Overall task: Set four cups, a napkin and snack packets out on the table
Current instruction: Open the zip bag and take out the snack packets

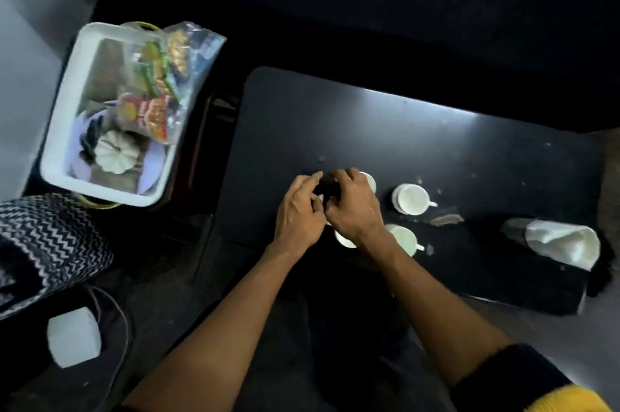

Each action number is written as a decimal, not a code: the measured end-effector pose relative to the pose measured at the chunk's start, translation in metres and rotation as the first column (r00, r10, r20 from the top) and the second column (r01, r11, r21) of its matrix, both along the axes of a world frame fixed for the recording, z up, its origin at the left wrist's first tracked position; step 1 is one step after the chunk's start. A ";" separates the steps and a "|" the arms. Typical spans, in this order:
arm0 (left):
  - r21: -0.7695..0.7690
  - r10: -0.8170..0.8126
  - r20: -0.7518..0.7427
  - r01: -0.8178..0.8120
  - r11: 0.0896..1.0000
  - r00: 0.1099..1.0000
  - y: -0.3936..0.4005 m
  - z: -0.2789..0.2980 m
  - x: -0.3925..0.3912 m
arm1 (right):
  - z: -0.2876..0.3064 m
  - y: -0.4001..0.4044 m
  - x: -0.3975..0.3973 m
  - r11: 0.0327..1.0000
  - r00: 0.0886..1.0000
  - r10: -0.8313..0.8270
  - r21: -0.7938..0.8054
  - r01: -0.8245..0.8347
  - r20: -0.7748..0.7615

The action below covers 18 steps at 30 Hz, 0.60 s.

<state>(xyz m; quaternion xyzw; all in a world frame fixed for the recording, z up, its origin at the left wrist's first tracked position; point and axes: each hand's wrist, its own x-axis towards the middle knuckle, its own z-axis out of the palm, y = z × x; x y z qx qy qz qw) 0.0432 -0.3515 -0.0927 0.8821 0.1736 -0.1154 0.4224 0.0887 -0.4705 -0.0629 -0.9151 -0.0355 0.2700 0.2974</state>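
Cups first: four small white ceramic cups [411,198] grouped near the front middle of the dark matte table [335,116], upright, mouths up. Round, so no real long axis. Two in plain view, handles pointing right, toward the crumpled white cloth napkin [563,243], itself lying lengthwise left to right near the table's right end. A third half hidden behind the right hand [355,206], a fourth peeking out under both wrists; handle directions there impossible to tell.

Left hand [298,210] pressed against the right, fingers of both curled inward over a dark patch; cannot tell whether anything is gripped.

Probably best: spread the cups evenly, turn every handle the same way, lift rather than drag.

Colourful snack packets [154,89] not yet out, lying in the white rectangular plastic tub [60,129] left of the table.
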 end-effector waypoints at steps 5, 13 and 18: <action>0.032 0.026 0.052 -0.027 0.999 0.998 0.055 0.013 0.027 | 0.002 0.054 0.033 0.997 0.996 0.083 0.003 -0.083 0.040; 0.216 0.246 0.208 -0.290 0.932 0.947 0.215 0.018 0.058 | 0.021 0.233 0.080 0.982 0.998 -0.005 0.188 -0.006 0.058; 0.282 0.161 0.037 -0.164 0.945 0.986 0.256 0.006 0.070 | -0.021 0.285 0.111 0.796 0.794 -0.430 0.234 0.558 -0.431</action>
